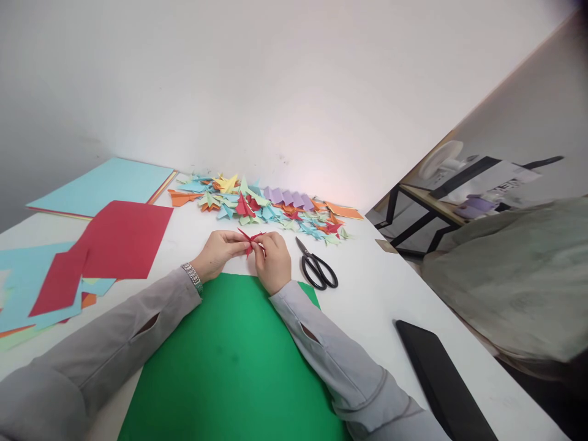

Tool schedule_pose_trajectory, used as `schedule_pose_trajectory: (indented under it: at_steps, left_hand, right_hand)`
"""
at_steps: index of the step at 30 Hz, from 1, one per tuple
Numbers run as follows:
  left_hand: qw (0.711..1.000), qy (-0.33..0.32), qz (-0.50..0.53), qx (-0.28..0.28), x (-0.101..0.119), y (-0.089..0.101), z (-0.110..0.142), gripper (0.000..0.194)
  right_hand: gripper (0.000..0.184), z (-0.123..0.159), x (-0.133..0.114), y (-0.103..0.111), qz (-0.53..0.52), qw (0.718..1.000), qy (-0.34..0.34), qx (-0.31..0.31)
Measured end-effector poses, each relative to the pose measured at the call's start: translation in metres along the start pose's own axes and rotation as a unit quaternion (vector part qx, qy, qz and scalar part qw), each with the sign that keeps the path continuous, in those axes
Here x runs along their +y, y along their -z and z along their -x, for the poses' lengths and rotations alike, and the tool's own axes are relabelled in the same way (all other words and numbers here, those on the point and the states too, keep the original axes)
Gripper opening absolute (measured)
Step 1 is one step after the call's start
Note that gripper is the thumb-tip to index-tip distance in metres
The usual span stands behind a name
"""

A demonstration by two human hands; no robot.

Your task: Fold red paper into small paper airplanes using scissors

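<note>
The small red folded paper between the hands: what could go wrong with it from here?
The red folded paper has thin points that might crease or tear, since the left hand and right hand pinch it. If dropped, it could land among the colourful folded pieces beyond. The scissors lie beside the right hand, so a careless sweep might knock them.

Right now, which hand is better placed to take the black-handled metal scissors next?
Probably the right hand: the scissors lie just beside it, with the left hand farther off. Both pinch the folded red paper piece, so the right must let go first.
</note>
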State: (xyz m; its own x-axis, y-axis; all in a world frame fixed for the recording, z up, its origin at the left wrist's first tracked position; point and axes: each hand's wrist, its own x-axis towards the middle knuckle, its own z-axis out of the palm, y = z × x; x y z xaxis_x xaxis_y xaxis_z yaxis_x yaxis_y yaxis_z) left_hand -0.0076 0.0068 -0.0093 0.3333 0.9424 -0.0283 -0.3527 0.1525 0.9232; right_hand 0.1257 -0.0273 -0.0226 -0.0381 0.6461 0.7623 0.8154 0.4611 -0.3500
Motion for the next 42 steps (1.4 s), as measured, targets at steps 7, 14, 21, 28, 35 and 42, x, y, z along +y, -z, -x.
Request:
schedule_pose_trajectory:
  at_steps: [7, 14, 21, 28, 35, 42]
  left_hand:
    - [1.0, -0.006, 0.004, -0.005, 0.002, -0.001, 0.001, 0.02]
    - [1.0, -0.001, 0.003, -0.006, 0.004, -0.002, 0.002, 0.017]
    - [0.999, -0.004, 0.035, 0.001, 0.005, -0.002, 0.003, 0.021]
    - [0.999, -0.04, -0.006, -0.009, 0.006, -0.005, 0.006, 0.019]
    - [0.998, -0.05, -0.037, -0.026, 0.0, -0.003, 0.004, 0.029]
    - [0.999, -0.021, 0.021, 0.019, 0.005, -0.005, 0.004, 0.021]
  right_hand:
    - [0.013, 0.0, -0.001, 0.001, -0.015, 1.0, -0.006, 0.005]
    - [0.013, -0.001, -0.001, 0.001, -0.005, 1.0, 0.015, 0.009]
    - [0.019, -0.002, 0.001, 0.001, 0.015, 0.999, 0.036, -0.021]
    - [0.019, -0.001, 0.007, -0.002, 0.0, 1.0, 0.018, -0.025]
    - [0.015, -0.002, 0.009, -0.002, -0.019, 1.0, 0.003, -0.014]
    - [0.009, -0.003, 0.006, 0.0, -0.069, 0.998, -0.001, 0.008]
